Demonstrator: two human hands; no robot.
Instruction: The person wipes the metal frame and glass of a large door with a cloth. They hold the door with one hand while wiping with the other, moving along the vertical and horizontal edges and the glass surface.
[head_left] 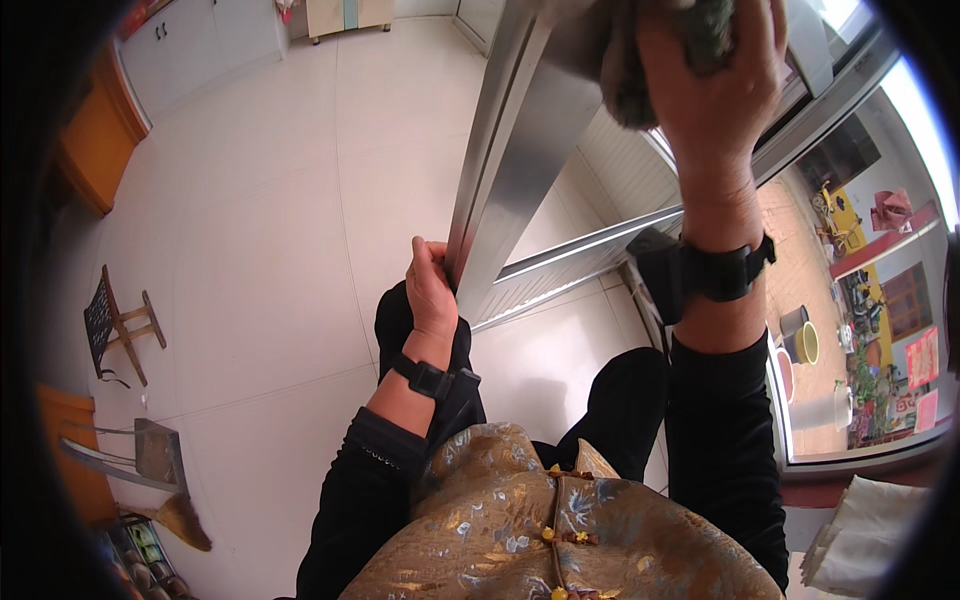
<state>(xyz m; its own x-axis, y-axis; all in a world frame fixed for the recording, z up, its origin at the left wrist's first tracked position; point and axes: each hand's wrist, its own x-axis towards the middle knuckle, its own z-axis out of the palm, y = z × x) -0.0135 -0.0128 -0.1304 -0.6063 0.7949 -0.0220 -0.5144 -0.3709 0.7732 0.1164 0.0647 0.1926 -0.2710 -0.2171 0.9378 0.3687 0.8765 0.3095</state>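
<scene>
A silver metal-framed door [545,125] stands open in front of me, its edge toward me. My left hand [432,292] is low on its near vertical edge, fingers curled and closed against the frame. Higher up and to the right, my right hand [712,95] is closed on a grey-green cloth [630,95], held against the upper part of the door. Part of the cloth bulges out between my thumb and fingers, and the top of it runs out of the picture. Each wrist has a black strap with a small device.
To the right, a window [810,400] looks onto a yard with buckets and plants. White fabric [868,535] lies below it. At left are a folding stool [120,325], a chair [155,455], a broom head [182,520] and an orange-brown cabinet [100,130]. White cabinets [205,50] stand farther back.
</scene>
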